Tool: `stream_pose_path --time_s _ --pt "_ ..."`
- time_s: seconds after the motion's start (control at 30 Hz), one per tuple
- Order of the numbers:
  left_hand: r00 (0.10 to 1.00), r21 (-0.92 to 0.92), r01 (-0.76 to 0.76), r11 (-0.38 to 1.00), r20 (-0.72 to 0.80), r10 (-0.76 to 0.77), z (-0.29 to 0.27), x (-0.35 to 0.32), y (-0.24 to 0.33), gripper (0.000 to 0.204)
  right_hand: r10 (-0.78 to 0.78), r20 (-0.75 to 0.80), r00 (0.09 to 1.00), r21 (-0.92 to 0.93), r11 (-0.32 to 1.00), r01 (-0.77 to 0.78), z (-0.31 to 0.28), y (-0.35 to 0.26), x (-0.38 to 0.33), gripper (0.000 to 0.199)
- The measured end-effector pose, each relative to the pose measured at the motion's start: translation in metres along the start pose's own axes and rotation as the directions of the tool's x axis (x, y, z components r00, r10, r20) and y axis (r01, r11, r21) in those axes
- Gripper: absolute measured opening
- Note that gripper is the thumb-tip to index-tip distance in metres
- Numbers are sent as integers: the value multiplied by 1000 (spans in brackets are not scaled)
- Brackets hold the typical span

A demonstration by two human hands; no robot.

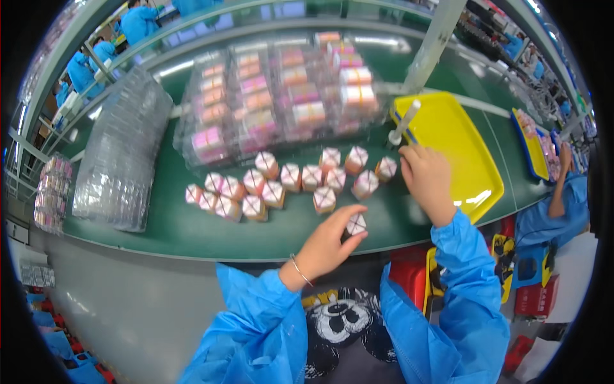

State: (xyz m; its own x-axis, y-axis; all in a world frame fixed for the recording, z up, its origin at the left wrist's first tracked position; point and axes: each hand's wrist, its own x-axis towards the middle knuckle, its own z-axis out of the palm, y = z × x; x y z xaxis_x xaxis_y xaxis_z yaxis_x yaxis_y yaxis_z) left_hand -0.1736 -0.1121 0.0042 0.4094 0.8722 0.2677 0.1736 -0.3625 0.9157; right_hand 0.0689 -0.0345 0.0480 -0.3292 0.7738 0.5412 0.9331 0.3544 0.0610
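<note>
My left hand [329, 240] grips one small pink-and-white box [355, 224] near the front edge of the green table [192, 230]. Several more small boxes [275, 189] of the same kind lie in a loose row across the table's middle. My right hand [427, 179] rests knuckles-up at the right end of that row, beside a small box [385, 168] and close to the yellow tray [467, 153]; whether it holds anything is hidden. Both arms are in blue sleeves.
Clear plastic packs [281, 96] filled with boxes lie behind the row. A stack of empty clear trays [121, 160] stands at the left. A white post [432, 45] rises by the yellow tray. Another person in blue [556, 205] works at the right, others at the far left.
</note>
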Motion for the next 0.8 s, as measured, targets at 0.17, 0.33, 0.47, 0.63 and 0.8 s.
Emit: stream_pose_path --time_s 0.17,0.33,0.47,0.63,0.8 --pt "994 10 67 998 82 -67 -3 5 -4 40 389 -184 903 465 844 -269 1 12 35 48" --pt "981 -2 75 997 178 -74 -9 3 -11 42 529 36 848 764 533 -365 5 4 91 55" --pt "967 97 120 988 212 -139 -12 0 -7 42 494 116 862 831 427 -357 37 14 106 37" --pt "982 230 64 971 157 -101 -10 0 -7 42 586 234 776 906 159 -393 66 16 100 18" --pt "992 287 19 958 111 -53 2 3 -11 41 661 150 735 961 76 -265 56 14 96 19"
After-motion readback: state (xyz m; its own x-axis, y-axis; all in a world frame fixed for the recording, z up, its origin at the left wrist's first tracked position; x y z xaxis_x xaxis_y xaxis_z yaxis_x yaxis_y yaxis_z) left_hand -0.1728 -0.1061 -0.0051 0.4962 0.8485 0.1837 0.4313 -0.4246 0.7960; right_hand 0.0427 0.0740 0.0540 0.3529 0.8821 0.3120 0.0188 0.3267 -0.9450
